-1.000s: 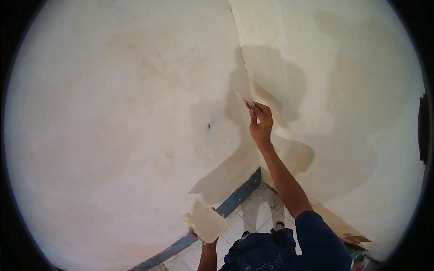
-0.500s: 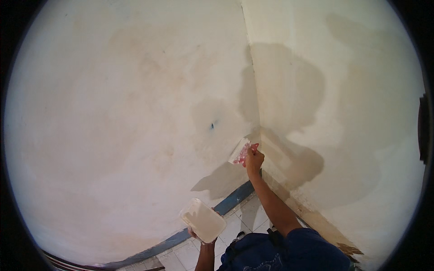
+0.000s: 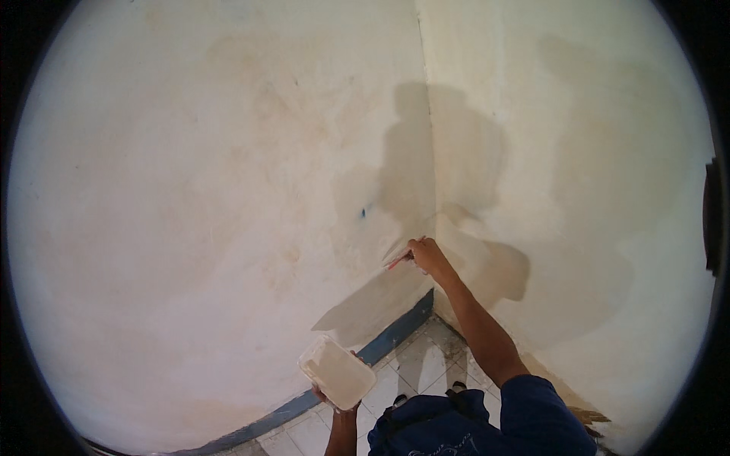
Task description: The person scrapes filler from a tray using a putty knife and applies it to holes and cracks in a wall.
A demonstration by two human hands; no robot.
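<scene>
My right hand grips a scraper with a red handle against the white left wall, just left of the inside corner and above the blue skirting band. The blade is seen nearly edge-on, partly hidden by my fingers. My left hand holds a pale rectangular plastic tub with off-white paste inside, low in front of the skirting. A small blue mark is on the wall above and left of the scraper.
The right wall meets the left one at the corner, with shadows on both and brown flaking along its bottom. Grimy white floor tiles show around my feet. A dark object is at the far right rim.
My right hand has come down the corner since a second ago and has turned the scraper over since half a second ago. The tub in my left hand has barely moved.
</scene>
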